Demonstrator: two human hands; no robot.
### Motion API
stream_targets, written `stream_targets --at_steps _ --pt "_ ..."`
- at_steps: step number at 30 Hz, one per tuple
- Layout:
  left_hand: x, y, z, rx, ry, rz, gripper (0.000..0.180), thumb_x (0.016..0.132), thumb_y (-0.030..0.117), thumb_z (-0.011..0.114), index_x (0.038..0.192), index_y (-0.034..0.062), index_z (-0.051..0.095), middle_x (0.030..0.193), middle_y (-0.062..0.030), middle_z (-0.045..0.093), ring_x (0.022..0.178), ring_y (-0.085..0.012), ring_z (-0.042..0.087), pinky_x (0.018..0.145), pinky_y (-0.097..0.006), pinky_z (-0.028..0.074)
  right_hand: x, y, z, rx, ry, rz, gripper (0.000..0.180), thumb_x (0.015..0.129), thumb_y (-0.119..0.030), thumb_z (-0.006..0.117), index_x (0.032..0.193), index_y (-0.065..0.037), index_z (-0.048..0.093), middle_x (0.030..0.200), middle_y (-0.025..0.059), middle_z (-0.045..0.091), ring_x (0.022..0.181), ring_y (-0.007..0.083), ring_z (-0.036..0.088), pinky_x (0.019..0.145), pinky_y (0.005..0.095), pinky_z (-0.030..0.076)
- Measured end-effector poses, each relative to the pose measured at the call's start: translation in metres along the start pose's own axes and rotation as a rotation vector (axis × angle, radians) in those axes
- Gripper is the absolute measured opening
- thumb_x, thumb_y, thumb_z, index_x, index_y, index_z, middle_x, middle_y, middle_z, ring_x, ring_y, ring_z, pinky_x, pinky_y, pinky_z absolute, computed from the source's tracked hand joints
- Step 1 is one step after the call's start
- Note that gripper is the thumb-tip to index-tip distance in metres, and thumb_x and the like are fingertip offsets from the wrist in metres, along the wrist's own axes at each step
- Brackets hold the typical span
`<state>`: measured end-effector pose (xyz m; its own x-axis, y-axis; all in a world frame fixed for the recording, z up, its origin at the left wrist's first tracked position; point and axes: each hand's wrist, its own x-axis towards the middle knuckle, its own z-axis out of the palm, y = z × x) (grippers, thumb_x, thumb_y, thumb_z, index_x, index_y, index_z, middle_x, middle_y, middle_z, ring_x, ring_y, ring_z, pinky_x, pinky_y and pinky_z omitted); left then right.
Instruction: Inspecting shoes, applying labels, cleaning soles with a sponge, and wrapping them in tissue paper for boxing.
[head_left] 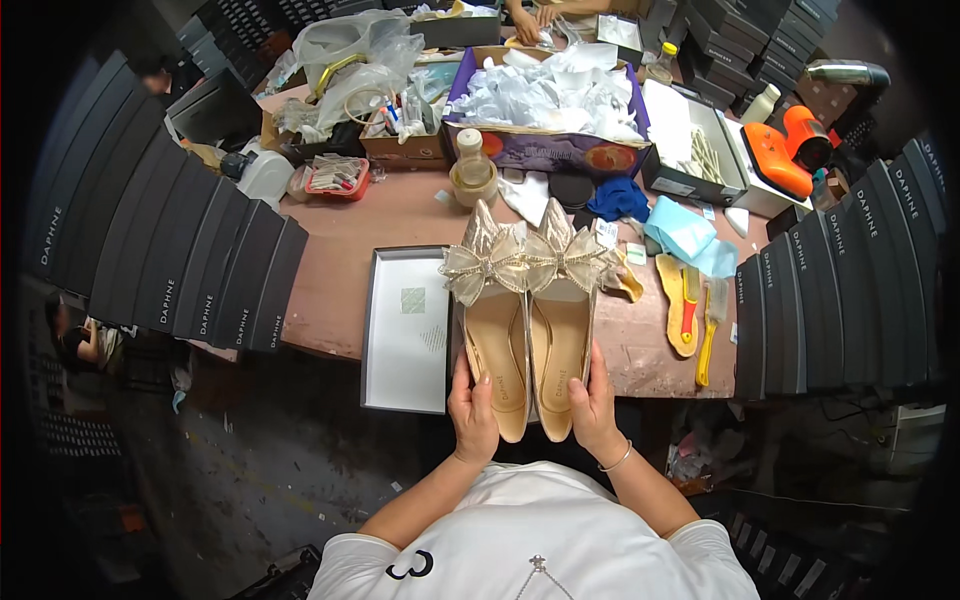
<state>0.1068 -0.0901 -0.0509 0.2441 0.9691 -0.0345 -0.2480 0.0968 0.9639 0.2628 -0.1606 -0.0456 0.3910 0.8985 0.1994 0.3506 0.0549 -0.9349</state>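
Far left of the fingers, dark boxes (170, 230) stand packed in a row. Nearer, just beside the left fingers, an open tray (405, 345) with a white inside and dark rim lies on the pinkish surface (325, 270).

The left hand (475, 415) has its fingers closed around the heel end of the left shoe (497, 345), thumb on top. This shoe points away from the fingers, its pale gold, crinkled, shiny upper narrowing to a sharp toe. Ahead of the fingers sits a sheer, light gold bow (485, 265) with glittering edges and a bright centre; the lining is smooth tan, with small print near the heel.

Close alongside, the right shoe (558, 345) matches it in colour, toe and lining, and its bow (566, 258) nearly meets the other. The right hand (594, 415) grips its heel end likewise, fingers curled around the outer side and thumb above. The undersides are hidden.

Right of these fingers, a tan sole-shaped piece (672, 335) carries a red-and-yellow brush (690, 305); a yellow-handled brush (706, 350) lies beside it. Farther right stand more dark boxes (835, 285).
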Motion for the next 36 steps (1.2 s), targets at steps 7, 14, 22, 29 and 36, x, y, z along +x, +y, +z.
stream_targets --at_steps 7,14,22,29,36 --pt "-0.001 0.004 -0.003 0.057 -0.008 0.039 0.048 0.098 0.012 0.040 0.142 -0.0049 0.032 0.137 -0.0129 0.047 0.121 -0.0167 0.047 0.101 -0.028 0.036 -0.001 0.002 0.001 0.009 -0.028 -0.007 0.062 0.093 -0.018 0.049 0.143 0.007 0.022 0.134 0.0288 0.045 0.124 0.0359 0.048 0.102 0.0385 0.037" --pt "0.002 -0.005 -0.014 0.221 -0.064 0.160 0.050 0.098 0.012 0.039 0.143 -0.0068 0.027 0.141 -0.0138 0.042 0.127 -0.0185 0.041 0.105 -0.030 0.032 -0.002 0.012 0.003 -0.025 -0.009 -0.091 0.064 0.091 -0.018 0.049 0.143 0.008 0.021 0.134 0.0281 0.046 0.122 0.0368 0.049 0.102 0.0386 0.038" --pt "-0.001 0.006 -0.016 0.221 -0.069 0.184 0.050 0.094 0.013 0.045 0.138 -0.0087 0.035 0.141 -0.0187 0.043 0.130 -0.0253 0.041 0.108 -0.035 0.031 -0.005 0.023 0.001 0.009 -0.023 -0.121 0.067 0.091 -0.018 0.050 0.143 0.009 0.019 0.135 0.0285 0.045 0.123 0.0365 0.049 0.102 0.0381 0.038" --pt "-0.009 0.025 -0.037 0.230 -0.091 0.103 0.052 0.088 0.009 0.051 0.135 -0.0111 0.040 0.130 -0.0199 0.053 0.119 -0.0233 0.052 0.101 -0.033 0.039 -0.018 0.025 -0.014 0.030 -0.098 -0.058 0.066 0.091 -0.019 0.050 0.144 0.008 0.020 0.135 0.0259 0.046 0.123 0.0334 0.050 0.102 0.0368 0.038" --pt "-0.017 0.047 -0.095 0.364 -0.258 0.012 0.053 0.083 0.014 0.056 0.129 -0.0106 0.048 0.119 -0.0217 0.061 0.109 -0.0245 0.060 0.094 -0.032 0.045 -0.043 0.020 -0.073 0.324 -0.404 0.342 0.057 0.092 -0.019 0.049 0.142 0.004 0.032 0.135 0.0137 0.048 0.123 0.0192 0.046 0.105 0.0326 0.034"
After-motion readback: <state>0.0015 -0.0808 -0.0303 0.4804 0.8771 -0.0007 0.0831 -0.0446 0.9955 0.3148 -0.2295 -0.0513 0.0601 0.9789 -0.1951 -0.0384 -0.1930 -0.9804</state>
